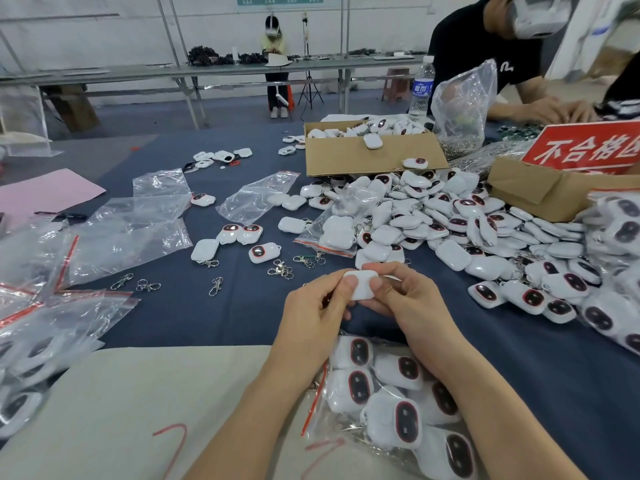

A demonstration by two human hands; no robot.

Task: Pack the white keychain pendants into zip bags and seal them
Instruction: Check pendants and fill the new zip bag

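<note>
Both hands are raised over the bench. The left hand and right hand together pinch one white pendant, plain side up. The fingers of both hands are curled onto its edges, thumbs on top.

A filled zip bag of pendants lies below the wrists, nearer the person than the fingers. A loose pendant pile lies beyond and right of the fingers. Empty zip bags lie well to their left. Metal clasps lie just beyond the left fingers.
</note>
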